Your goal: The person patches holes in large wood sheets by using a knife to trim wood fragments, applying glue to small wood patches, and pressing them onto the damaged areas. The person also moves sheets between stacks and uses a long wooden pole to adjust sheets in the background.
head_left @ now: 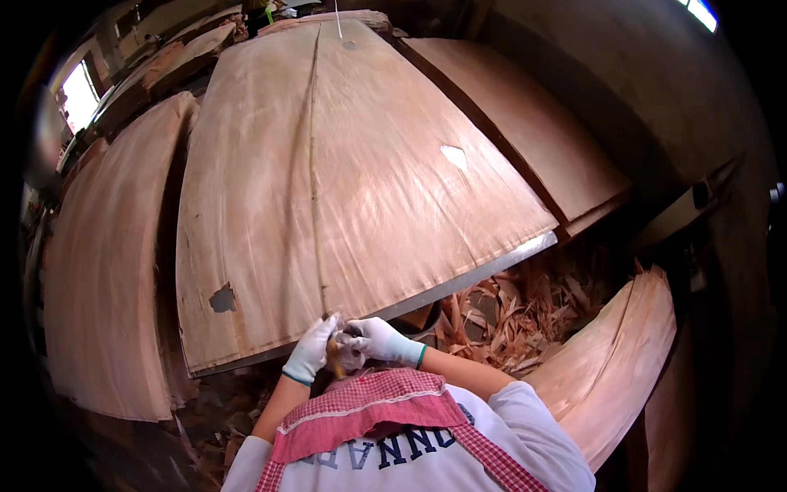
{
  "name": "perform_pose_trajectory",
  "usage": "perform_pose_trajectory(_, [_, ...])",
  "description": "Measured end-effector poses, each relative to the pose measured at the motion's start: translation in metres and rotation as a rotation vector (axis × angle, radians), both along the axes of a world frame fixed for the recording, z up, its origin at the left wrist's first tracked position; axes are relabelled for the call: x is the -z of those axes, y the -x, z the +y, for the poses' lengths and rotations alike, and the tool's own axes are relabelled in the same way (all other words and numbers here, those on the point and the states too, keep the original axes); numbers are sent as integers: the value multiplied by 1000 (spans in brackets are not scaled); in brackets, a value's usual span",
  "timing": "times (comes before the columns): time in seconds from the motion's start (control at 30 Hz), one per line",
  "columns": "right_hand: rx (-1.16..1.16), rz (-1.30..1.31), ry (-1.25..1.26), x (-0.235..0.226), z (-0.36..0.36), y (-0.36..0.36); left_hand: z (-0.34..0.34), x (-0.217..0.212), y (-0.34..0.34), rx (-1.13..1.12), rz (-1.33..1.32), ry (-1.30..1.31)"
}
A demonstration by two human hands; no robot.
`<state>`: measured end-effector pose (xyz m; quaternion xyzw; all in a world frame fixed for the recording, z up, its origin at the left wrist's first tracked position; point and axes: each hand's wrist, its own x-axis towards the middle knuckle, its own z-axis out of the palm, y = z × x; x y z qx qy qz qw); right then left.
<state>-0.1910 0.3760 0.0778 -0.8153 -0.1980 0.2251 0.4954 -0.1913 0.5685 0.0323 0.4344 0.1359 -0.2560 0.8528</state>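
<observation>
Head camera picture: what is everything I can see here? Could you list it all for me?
Veneer sheet: one, reddish brown, flat on the table in the middle, with a seam along its length and two holes.
Table edge: one, grey, under the sheet's near side.
Veneer stack: one, reddish brown, at the left.
Veneer stack on the right: one, brown, beyond the middle sheet.
Curved veneer sheets: a few, light brown, lower right.
Wood scraps: many, brown, on the floor.
Window: one, bright, far left.
Apron: one, red checked.
Left hand: white glove, at the sheet's near edge.
Right hand: white glove, touching the left.
</observation>
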Motion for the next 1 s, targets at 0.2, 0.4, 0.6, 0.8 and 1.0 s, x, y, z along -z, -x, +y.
perform_pose_trajectory(0.2, [680, 209, -86, 53, -47, 13, 31, 37, -23, 0, 145, -147])
perform_pose_trajectory(0.4, [923, 57, -58, 87, -70, 97, 44, 88, -14, 117, 211, -165])
perform_pose_trajectory(0.6, [1406, 92, 265, 126, -164, 257, -61, 50, -28, 635, -150, -308])
perform_pose_trajectory(0.8, [2532, -131, 518, 137, -308, 516, -114, 28, 19, 829, -322, -483])
perform_pose_trajectory(1.0, [2719, 200, 926, 138, -381, 668, -225, 27, 104, 1070, -265, -426])
